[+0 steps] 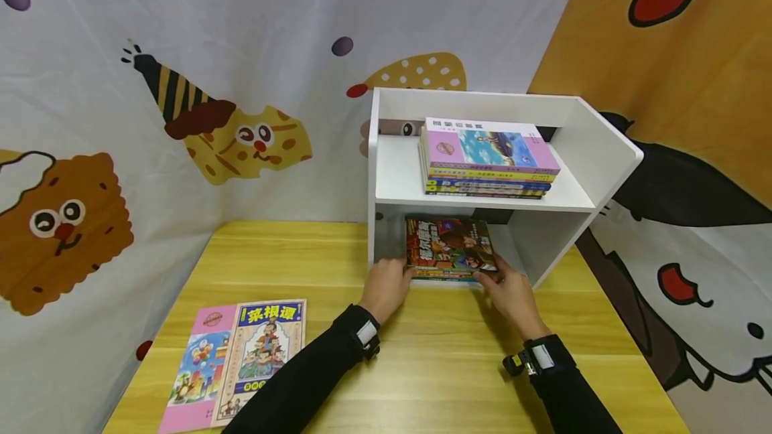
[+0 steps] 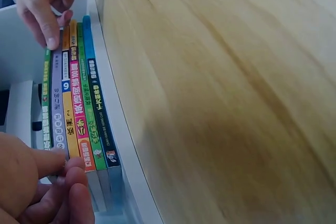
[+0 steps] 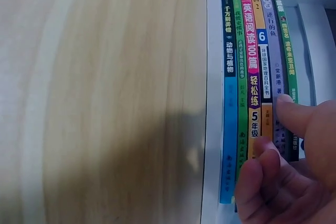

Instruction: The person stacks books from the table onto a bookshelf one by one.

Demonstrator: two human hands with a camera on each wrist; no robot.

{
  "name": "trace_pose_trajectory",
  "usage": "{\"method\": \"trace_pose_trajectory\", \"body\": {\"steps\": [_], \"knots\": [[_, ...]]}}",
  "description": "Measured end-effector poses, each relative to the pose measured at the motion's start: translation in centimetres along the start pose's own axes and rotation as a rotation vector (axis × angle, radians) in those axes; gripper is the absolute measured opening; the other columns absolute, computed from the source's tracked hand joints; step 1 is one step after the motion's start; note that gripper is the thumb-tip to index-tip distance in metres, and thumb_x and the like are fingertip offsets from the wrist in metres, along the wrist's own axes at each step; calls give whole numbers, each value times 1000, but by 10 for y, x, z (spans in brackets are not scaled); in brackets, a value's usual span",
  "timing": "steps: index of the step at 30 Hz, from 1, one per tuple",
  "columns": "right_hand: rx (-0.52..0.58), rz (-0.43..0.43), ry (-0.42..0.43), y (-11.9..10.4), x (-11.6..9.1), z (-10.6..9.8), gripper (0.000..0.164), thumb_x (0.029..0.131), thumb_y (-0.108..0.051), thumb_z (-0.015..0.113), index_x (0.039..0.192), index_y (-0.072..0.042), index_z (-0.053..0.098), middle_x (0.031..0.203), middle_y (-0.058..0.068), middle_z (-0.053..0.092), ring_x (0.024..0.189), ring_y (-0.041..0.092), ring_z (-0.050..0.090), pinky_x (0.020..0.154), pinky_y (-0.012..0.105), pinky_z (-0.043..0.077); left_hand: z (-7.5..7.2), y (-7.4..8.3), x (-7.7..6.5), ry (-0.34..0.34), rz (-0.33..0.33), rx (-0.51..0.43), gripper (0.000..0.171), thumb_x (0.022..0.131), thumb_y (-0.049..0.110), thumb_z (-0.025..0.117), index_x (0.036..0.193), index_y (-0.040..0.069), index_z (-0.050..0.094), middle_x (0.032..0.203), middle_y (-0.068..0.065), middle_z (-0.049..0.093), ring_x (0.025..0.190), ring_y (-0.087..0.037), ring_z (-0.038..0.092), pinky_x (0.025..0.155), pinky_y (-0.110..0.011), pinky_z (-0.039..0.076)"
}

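Note:
A stack of several books (image 1: 451, 244) lies flat in the lower compartment of a white shelf (image 1: 482, 204), spines toward me. The top cover is dark with comic-style figures. My left hand (image 1: 386, 286) is at the stack's left end, with its thumb against the spines and its fingers (image 2: 77, 182) loosely bent beside them. At the right end, my right hand (image 1: 511, 297) touches the spines with its thumb (image 3: 294, 115), the other fingers relaxed and bent below. Green, purple, yellow, pink and blue spines (image 3: 253, 51) show in the right wrist view, roughly lined up near the shelf's front edge.
Another book stack (image 1: 490, 159), topped by a pink-and-blue cover, lies on the upper shelf board. At the table's left, a pink book (image 1: 205, 353) and a cream book (image 1: 274, 340) with a blue title band lie side by side. A cartoon-printed curtain (image 1: 271, 19) hangs behind the wooden table (image 1: 434, 367).

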State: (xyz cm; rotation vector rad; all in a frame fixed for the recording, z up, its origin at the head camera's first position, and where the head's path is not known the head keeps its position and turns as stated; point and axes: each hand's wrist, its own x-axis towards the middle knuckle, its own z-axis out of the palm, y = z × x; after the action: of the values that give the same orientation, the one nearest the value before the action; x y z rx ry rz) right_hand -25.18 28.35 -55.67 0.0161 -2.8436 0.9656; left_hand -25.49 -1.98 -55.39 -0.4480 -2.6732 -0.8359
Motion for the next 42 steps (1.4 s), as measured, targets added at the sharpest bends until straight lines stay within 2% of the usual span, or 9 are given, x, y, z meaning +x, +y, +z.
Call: {"method": "trace_pose_trajectory", "body": {"steps": [11, 15, 18, 21, 25, 30, 36, 39, 42], "knots": [[85, 21, -19, 6, 2, 1, 78, 107, -53, 71, 166, -8, 47, 75, 3, 59, 57, 19, 51, 54, 31, 40, 1, 4, -2, 22, -22, -13, 24, 106, 18, 77, 83, 10, 75, 62, 1, 64, 50, -7, 53, 49, -25, 41], [103, 15, -17, 8, -3, 1, 76, 109, -51, 68, 168, -8, 45, 74, 3, 60, 57, 18, 52, 53, 31, 42, -4, 7, -9, 34, -34, -35, 39, 107, 18, 75, 69, 15, 64, 56, 5, 54, 47, -5, 45, 46, -23, 34], [130, 37, 12, 4, -12, 2, 76, 111, -44, 66, 173, -9, 37, 75, 3, 63, 60, 16, 55, 56, 31, 45, -13, 11, -16, 35, -50, -65, 50, 108, 20, 73, 61, 18, 57, 52, 7, 48, 45, -3, 42, 43, -21, 31], [182, 55, 84, -6, -22, 4, 72, 112, -33, 64, 174, -11, 35, 78, 3, 65, 64, 14, 55, 60, 30, 45, -24, 17, -23, 26, -56, -108, 50, 109, 22, 72, 61, 17, 62, 51, 8, 50, 44, -3, 44, 41, -21, 33], [324, 60, 132, -26, -41, 11, 53, 112, -23, 64, 163, -12, 53, 77, 2, 58, 57, 12, 51, 55, 30, 44, -38, 20, -37, 5, -54, -143, 42, 109, 25, 71, 69, 15, 75, 59, 7, 63, 51, -3, 54, 46, -21, 41], [506, 105, 30, -46, -71, 22, 32, 114, -26, 64, 141, -12, 74, 70, 1, 54, 47, 15, 51, 46, 32, 46, -59, 16, -64, -65, -87, -148, 27, 109, 30, 71, 95, 14, 88, 76, 3, 78, 60, -3, 61, 54, -22, 47], [598, 149, -46, -57, -97, 28, 29, 115, -24, 62, 132, -6, 77, 66, 6, 56, 50, 19, 54, 48, 33, 49, -97, 6, -100, -155, -188, -29, 31, 109, 41, 70, 108, 16, 87, 85, 2, 80, 60, -4, 56, 51, -24, 42], [627, 173, -47, -57, -105, 31, 27, 115, -21, 62, 130, -5, 78, 70, 8, 58, 51, 18, 55, 48, 33, 49, -119, -3, -115, -142, -246, -12, 33, 108, 42, 72, 114, 14, 86, 87, 1, 80, 61, -5, 59, 49, -24, 43], [648, 204, -47, -56, -112, 35, 27, 114, -19, 62, 130, -4, 78, 69, 7, 58, 50, 17, 54, 47, 32, 49, -139, -16, -127, -106, -319, -1, 38, 108, 42, 72, 124, 10, 83, 97, -5, 82, 64, -7, 62, 48, -25, 44]]}}
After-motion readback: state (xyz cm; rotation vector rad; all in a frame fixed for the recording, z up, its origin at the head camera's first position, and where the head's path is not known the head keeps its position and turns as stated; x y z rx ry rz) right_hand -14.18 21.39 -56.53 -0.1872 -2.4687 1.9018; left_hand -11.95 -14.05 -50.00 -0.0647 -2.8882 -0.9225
